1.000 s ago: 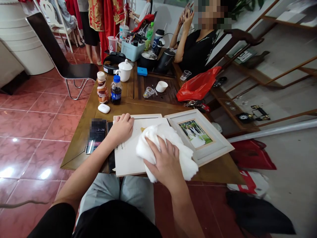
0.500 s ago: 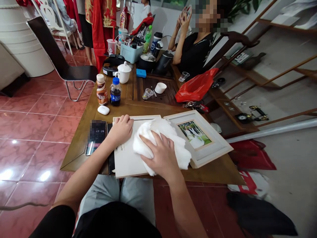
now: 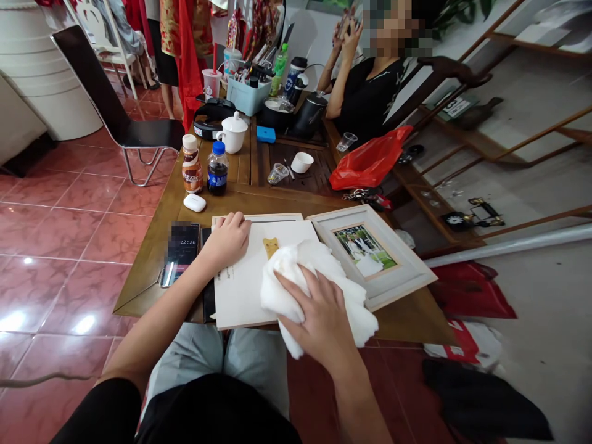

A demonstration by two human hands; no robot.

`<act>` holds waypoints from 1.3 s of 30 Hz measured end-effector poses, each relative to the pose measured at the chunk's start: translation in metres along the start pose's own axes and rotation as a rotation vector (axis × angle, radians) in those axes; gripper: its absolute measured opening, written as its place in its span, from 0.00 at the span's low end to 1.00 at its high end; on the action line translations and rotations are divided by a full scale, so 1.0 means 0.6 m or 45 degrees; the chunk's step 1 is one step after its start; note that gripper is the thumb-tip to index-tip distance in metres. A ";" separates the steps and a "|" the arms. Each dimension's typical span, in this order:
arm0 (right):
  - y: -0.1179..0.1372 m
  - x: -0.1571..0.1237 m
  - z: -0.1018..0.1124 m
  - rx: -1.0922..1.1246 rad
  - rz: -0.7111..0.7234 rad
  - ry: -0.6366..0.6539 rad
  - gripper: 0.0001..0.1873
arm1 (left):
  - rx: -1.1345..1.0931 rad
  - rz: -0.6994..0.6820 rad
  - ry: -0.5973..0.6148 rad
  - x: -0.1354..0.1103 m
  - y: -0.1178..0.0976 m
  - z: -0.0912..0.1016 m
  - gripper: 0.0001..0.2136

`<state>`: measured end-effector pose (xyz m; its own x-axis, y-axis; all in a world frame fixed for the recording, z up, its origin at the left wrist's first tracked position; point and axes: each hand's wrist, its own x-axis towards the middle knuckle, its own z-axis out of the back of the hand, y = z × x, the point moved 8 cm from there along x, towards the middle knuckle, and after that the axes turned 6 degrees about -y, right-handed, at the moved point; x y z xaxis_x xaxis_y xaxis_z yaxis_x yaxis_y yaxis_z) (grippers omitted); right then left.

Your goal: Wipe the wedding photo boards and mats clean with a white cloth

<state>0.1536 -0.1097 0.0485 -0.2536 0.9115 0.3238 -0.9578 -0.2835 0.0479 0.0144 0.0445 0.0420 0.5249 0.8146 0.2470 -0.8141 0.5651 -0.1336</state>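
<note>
Right hand (image 3: pixel 321 311), fingers spread, presses a white cloth (image 3: pixel 300 287) onto a white board (image 3: pixel 240 290); left hand (image 3: pixel 224 240) lies loosely curled on the board, just beside the cloth

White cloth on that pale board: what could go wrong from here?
The white cloth in the right hand overlaps the edge of the framed wedding photo, so a wide stroke might drag it. The white board, held by the left hand, sits at the near edge of the wooden table and could slip off. The yellow mark might smear.
</note>
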 end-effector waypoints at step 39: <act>-0.091 0.114 -0.039 -0.067 -0.168 0.011 0.30 | -0.008 0.013 0.018 0.001 0.002 -0.001 0.16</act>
<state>0.1856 -0.0249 0.0459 -0.1261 0.9425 0.3096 -0.9886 -0.1453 0.0399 0.0137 0.0459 0.0416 0.5203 0.8218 0.2322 -0.8178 0.5578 -0.1417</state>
